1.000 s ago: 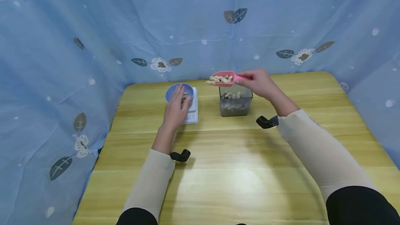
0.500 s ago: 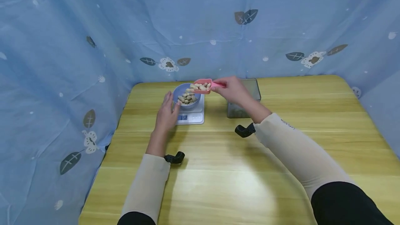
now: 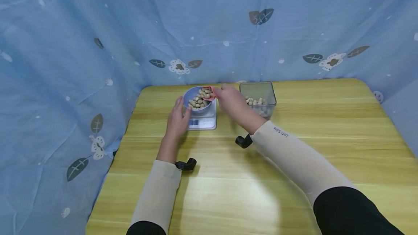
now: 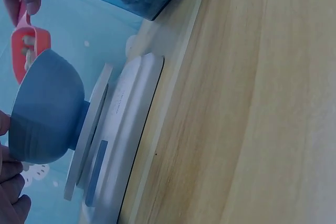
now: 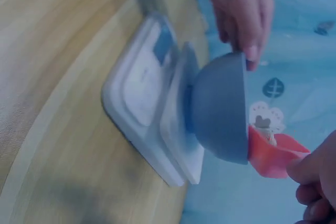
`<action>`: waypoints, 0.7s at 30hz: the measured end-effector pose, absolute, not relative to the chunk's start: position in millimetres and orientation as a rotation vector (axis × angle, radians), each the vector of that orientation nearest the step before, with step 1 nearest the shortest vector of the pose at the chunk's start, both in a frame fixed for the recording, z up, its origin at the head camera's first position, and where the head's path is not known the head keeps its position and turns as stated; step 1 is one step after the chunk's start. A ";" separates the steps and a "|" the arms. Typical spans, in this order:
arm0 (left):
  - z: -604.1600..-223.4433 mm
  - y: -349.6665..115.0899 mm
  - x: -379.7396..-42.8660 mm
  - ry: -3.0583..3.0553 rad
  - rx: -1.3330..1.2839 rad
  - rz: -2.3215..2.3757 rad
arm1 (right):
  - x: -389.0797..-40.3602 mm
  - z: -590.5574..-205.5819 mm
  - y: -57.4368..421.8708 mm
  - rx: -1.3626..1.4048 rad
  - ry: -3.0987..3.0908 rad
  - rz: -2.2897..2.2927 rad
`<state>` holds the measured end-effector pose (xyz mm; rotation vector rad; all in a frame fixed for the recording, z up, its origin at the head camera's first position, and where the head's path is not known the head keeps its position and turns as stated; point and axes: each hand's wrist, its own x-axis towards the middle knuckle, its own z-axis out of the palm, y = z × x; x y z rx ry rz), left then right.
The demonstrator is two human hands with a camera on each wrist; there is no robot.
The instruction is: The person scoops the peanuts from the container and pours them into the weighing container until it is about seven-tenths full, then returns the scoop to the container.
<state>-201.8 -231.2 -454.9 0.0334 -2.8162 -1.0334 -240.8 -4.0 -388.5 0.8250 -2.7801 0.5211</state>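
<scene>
My right hand (image 3: pixel 232 105) grips the handle of a pink scoop (image 5: pixel 273 158), tilted at the right rim of a blue bowl (image 4: pixel 50 111). Peanuts (image 3: pixel 197 103) lie in the bowl, and more are in the scoop. The bowl stands on the platform of a white kitchen scale (image 3: pixel 209 122), whose lit display is too small to read. My left hand (image 3: pixel 177 119) is at the bowl's left side, its fingers lightly extended and its fingertips at the rim; the right wrist view shows this left hand (image 5: pixel 241 17) from across the bowl.
Right of the scale, a grey see-through container (image 3: pixel 266 111) holds more peanuts, partly behind my right forearm. The wooden table (image 3: pixel 222 191) ends at a blue patterned curtain (image 3: pixel 209 28) at the back and left.
My right hand has carried the loaded scoop left from above the container to the bowl and tipped it there. My left hand has shifted from over the bowl to its left side.
</scene>
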 end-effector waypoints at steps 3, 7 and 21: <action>-455.4 -230.4 -202.0 -2.804 0.026 -1.030 | -232.3 -389.3 -8.0 0.884 -2.722 0.385; -456.5 -229.9 -203.4 -2.781 0.017 -1.022 | -225.9 -388.2 -12.0 0.946 -2.702 0.299; -454.1 -229.0 -203.3 -2.793 0.035 -1.033 | -232.3 -382.8 3.6 0.895 -2.579 0.352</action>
